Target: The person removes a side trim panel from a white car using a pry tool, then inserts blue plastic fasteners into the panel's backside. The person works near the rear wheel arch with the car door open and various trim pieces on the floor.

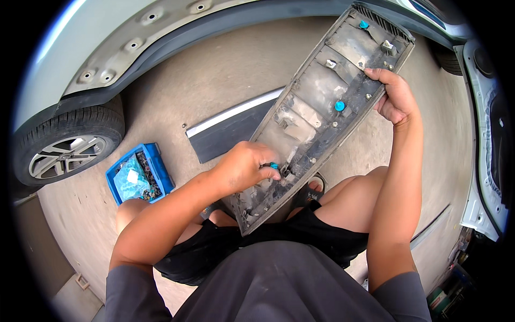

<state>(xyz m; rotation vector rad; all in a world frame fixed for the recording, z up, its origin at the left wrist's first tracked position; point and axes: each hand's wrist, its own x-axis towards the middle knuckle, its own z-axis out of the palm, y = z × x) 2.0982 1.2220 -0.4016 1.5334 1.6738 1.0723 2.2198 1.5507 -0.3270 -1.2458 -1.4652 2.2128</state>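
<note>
A long, dusty grey car trim panel (316,70) stands slanted over my knees, its ribbed inner side toward me. My right hand (394,96) grips its right edge in the upper half, thumb on the inner face. Near the lower end, my left hand (255,166) pinches a blue plastic clip (274,166) between thumb and fingers, at the panel's surface; whether the clip is seated is hidden. Another blue clip (339,106) sits mid-panel, and one more blue clip (363,24) is near the top. Pale clips (331,64) are also fixed along it.
On the floor to the left is a blue bin (167,180) holding a blue plastic bag (131,180) and small dark parts. Behind the panel lies a dark trim piece (233,126) with a white strip. A car wheel (70,153) is at left, an open car door (485,134) at right.
</note>
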